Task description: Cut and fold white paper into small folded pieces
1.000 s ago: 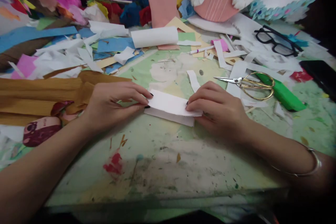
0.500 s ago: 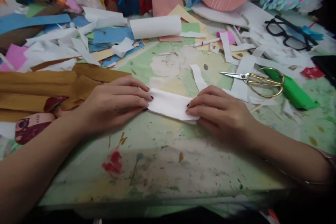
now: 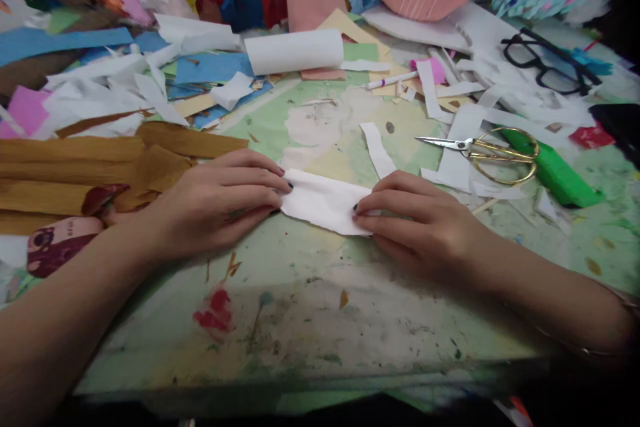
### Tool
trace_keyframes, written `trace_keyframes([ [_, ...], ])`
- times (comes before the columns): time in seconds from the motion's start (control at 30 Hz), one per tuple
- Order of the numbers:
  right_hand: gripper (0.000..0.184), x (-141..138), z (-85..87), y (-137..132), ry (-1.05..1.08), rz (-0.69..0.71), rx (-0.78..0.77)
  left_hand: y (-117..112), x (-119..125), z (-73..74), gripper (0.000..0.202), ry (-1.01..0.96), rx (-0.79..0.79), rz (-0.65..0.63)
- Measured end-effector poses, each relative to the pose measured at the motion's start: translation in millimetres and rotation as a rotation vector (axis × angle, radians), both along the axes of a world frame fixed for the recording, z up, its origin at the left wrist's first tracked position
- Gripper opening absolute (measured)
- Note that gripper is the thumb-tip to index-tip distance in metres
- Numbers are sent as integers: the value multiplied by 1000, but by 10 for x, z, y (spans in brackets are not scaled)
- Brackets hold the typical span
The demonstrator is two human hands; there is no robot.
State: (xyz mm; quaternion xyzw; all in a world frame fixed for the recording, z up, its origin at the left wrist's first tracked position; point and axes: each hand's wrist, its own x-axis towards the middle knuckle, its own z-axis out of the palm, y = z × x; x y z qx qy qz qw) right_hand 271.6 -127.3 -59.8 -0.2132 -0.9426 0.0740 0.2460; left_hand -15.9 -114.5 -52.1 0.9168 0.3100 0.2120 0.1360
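Observation:
A folded strip of white paper lies between my hands, low over the green, paint-stained table. My left hand pinches its left end, the thumb in front and the fingers behind. At the right end, my right hand grips the paper with fingertips on its face; the thumb is mostly hidden. The paper looks slightly creased in the middle. Beyond my right hand, a curled white paper scrap rests on the table, near gold-handled scissors.
A white paper roll lies at the back among blue and white scraps. Brown crepe paper spreads at the left beside a patterned maroon item. Black glasses and a green object are on the right.
My right hand has shifted slightly against the paper's right end, and the paper now looks a little more buckled. The left hand keeps its hold.

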Motion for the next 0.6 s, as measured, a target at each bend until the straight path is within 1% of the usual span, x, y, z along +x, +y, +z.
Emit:
trace_keyframes([
  [0.1,12,0,9,-6,-7,3,20,8,4,5,20,11,76,-50],
  [0.17,12,-1,14,-6,-17,-6,16,13,3,3,20,17,96,-60],
  [0.33,14,6,13,-1,-23,-30,-6,13,-4,-8,19,38,113,-61],
  [0.47,14,44,16,24,-21,-17,-27,5,4,-12,19,55,117,-55],
  [0.6,14,100,43,70,-44,-8,-86,-5,16,-3,19,81,116,-50],
])
